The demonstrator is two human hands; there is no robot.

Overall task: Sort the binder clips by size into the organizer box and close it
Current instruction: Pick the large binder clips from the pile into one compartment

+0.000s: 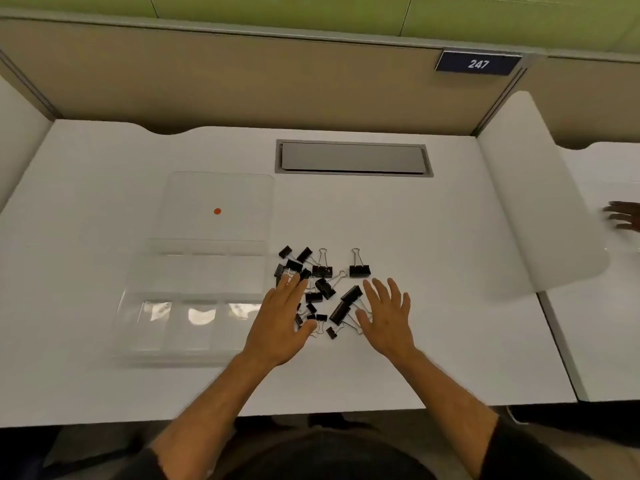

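Flanking the loose heap of black metal binder clips [320,289] on the white table [433,341], left hand [282,317] and right hand [388,315] hover flat with fingers straight, holding nothing; the clear plastic organizer box [194,296], lid open, lies just left, nearer the left hand.

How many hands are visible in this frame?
3: the left hand and right hand flat over the black binder clips, and another person's hand at the right edge.
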